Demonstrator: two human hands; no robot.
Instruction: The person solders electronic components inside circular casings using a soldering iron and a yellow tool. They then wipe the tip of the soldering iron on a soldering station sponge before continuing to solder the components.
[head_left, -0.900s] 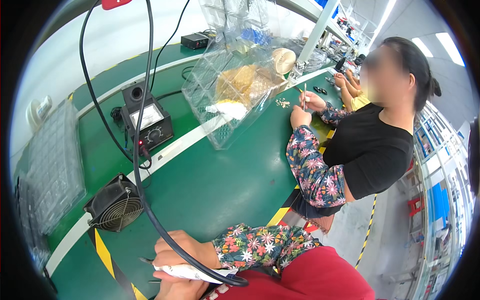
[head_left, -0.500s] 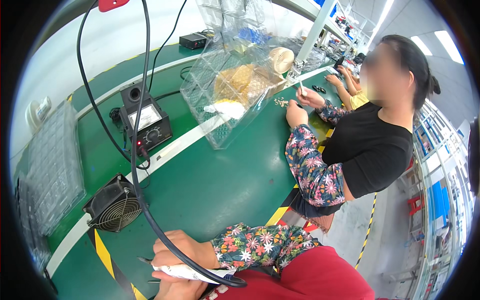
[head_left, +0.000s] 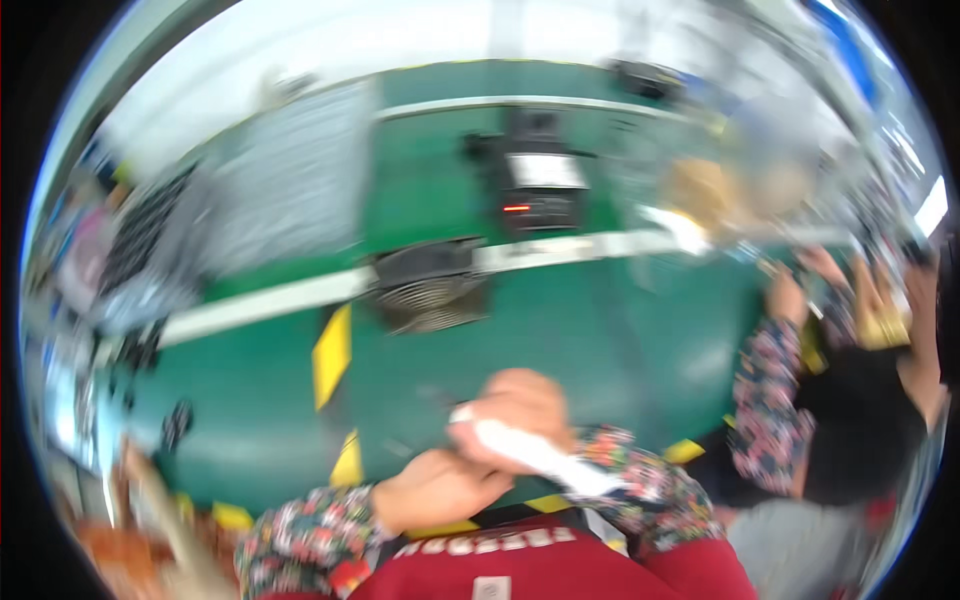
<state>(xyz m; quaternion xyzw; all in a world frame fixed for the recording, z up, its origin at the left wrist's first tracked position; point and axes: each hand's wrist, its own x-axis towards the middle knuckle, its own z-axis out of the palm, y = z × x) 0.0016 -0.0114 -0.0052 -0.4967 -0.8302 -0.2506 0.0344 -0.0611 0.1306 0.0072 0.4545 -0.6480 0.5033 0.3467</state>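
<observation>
Both hands are close together over the green bench, in front of my chest, and motion blurs them. My right hand (head_left: 515, 410) is closed around a long white handle, which looks like a soldering iron (head_left: 545, 455) wrapped in white; its back end slants toward my right sleeve. My left hand (head_left: 440, 490) sits just below and left of it, almost touching, with its fingers curled in. Whatever is between the left fingers is hidden. Both my forearms wear dark flowered sleeves.
Ahead stand a black fan (head_left: 430, 285) and a black soldering station (head_left: 540, 190) with a red light. Clear plastic trays (head_left: 290, 180) lie at the left. To the right a co-worker in flowered sleeves (head_left: 775, 410) works at the same bench. Another person's arm (head_left: 160, 500) reaches in at the left.
The view has swung left and blurred, so the bench, fan and station appear farther right. My hands now appear near the middle, still close together, with the white handle still in the right one.
</observation>
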